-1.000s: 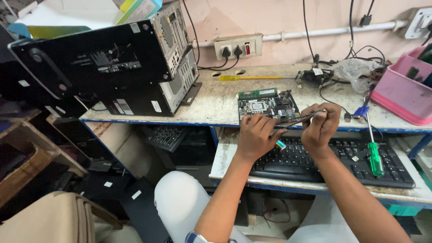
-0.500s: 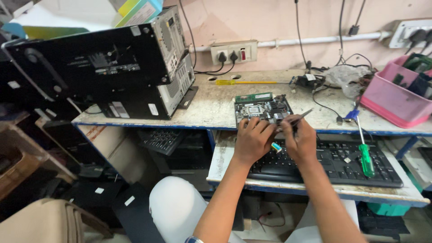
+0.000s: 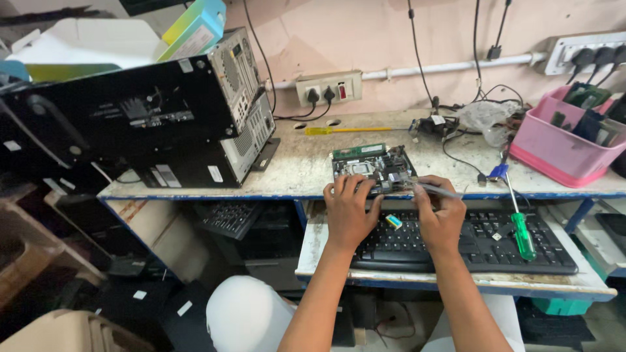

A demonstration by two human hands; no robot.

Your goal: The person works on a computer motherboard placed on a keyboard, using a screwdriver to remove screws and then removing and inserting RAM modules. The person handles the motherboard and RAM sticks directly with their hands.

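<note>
My left hand (image 3: 349, 212) rests flat, released, on the green circuit board (image 3: 373, 168) just ahead; my right hand (image 3: 440, 218) pinches a thin metal tool (image 3: 438, 190).

One view only: head camera, worn high on person's head; looks down and forward over both arms; faces far wall (image 3: 365, 39) with socket strip; workbench (image 3: 306, 163) runs across middle of picture, fairly near; left hand (image 3: 350, 212) and right hand (image 3: 441, 218) sit low in middle, close to camera; keyboard shelf (image 3: 456, 283) nearer than bench top; person's knee at bottom edge, very close; black computer cases (image 3: 150, 124) fill left side; pink bin (image 3: 561, 146) at far right edge; no second view to share with.
</note>
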